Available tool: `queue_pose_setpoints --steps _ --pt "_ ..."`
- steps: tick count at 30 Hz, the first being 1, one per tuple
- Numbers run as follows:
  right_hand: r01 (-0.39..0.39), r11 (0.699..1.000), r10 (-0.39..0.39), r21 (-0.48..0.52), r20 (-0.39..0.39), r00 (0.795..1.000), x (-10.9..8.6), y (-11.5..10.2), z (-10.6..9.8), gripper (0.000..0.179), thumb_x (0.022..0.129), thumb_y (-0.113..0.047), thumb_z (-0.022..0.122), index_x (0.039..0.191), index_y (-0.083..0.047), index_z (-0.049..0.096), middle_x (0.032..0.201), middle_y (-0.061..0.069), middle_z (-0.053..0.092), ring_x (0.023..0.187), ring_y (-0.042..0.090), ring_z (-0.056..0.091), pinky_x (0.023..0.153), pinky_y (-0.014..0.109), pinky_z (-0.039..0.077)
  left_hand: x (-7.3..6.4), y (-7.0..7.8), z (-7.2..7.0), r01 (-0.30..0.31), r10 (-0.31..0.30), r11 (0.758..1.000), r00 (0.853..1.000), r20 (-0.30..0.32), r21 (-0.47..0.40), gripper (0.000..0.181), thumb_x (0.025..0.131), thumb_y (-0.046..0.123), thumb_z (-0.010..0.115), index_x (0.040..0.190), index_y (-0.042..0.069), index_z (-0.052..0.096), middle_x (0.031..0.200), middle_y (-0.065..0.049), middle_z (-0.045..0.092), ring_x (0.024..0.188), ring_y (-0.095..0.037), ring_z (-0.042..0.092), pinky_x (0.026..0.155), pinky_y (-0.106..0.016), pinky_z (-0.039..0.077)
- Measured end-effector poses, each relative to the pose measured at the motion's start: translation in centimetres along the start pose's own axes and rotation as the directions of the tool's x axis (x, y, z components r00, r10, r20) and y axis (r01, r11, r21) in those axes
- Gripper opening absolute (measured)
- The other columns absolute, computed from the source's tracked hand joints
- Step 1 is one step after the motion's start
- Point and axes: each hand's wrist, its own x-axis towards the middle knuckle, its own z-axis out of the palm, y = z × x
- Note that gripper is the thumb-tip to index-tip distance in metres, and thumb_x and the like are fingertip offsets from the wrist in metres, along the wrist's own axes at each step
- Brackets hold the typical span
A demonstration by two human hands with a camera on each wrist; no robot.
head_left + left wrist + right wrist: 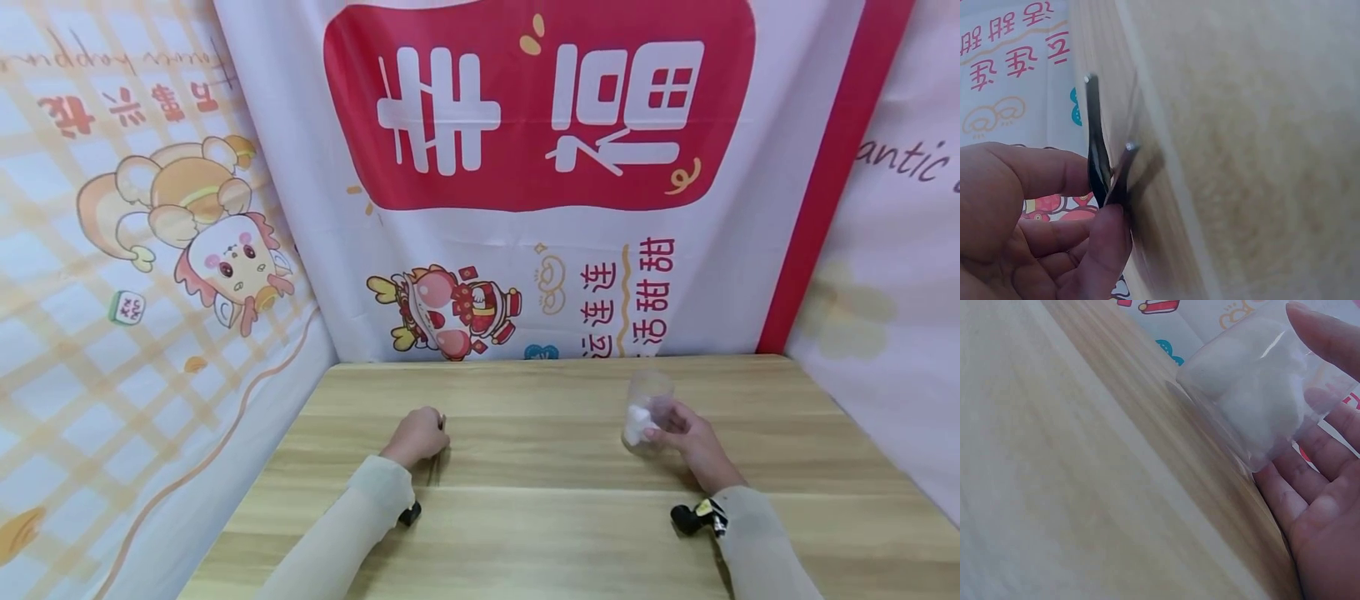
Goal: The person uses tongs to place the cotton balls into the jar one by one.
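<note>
My left hand (416,437) is low over the left half of the table. Between its thumb and fingers it pinches dark metal tweezers (1097,153), whose two arms stand apart in the left wrist view. On the right, my right hand (699,446) grips a clear plastic jar (651,385), thumb on one side and fingers on the other. White fluffy pieces like cotton balls (1263,394) fill the jar's lower part. The jar's base is close to the tabletop, and the right wrist view shows it tilted.
The wood-grain table (525,533) ends at a printed cloth backdrop (480,250) with red and white characters. A checked cloth (150,375) hangs along the left side and a pale cloth (885,333) along the right. Black wrist cameras (686,518) sit by the cuffs.
</note>
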Motion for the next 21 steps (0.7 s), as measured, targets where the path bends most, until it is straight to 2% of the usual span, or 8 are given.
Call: queue_pose_setpoints --steps 8,13,19,21 --pt "0.015 1.0 -0.015 0.008 0.0 1.0 -0.2 0.0 0.7 0.064 0.084 -0.027 0.078 0.137 -0.006 0.048 0.136 0.014 0.053 0.117 0.006 0.052 0.092 0.012 0.041 -0.6 -0.8 0.0 -0.031 0.031 0.999 0.999 -0.03 0.014 0.013 0.078 0.009 0.068 0.071 0.009 0.057 0.066 -0.007 0.055 0.054 -0.02 0.054 0.046 -0.031 0.046" --pt "0.011 1.0 -0.011 0.007 0.009 1.0 -0.5 -0.3 0.9 0.066 0.082 -0.023 0.079 0.137 -0.002 0.048 0.139 0.019 0.05 0.118 0.01 0.051 0.092 0.012 0.041 -0.9 -1.1 0.1 -0.03 0.029 0.999 0.999 -0.02 -0.018 0.013 0.078 0.011 0.069 0.073 0.01 0.057 0.066 -0.006 0.056 0.054 -0.019 0.055 0.047 -0.031 0.047" --pt "0.014 1.0 -0.014 -0.009 0.0 1.0 -0.8 -0.5 0.7 0.065 0.083 -0.023 0.079 0.137 -0.003 0.048 0.139 0.02 0.05 0.115 0.003 0.052 0.09 0.012 0.042 -1.2 -1.7 -0.1 -0.039 0.038 0.997 0.999 -0.006 -0.073 0.019 0.082 0.021 0.072 0.076 0.008 0.059 0.067 -0.006 0.058 0.054 -0.019 0.055 0.047 -0.032 0.048" --pt "0.022 1.0 -0.022 -0.015 -0.004 1.0 -0.7 -0.5 0.6 0.066 0.083 -0.023 0.079 0.137 -0.003 0.048 0.138 0.019 0.051 0.113 0.0 0.052 0.09 0.011 0.042 -1.2 -1.9 -0.3 -0.039 0.039 0.995 0.999 -0.002 -0.091 0.021 0.085 0.024 0.071 0.085 0.005 0.063 0.072 -0.008 0.061 0.056 -0.019 0.057 0.051 -0.034 0.05"
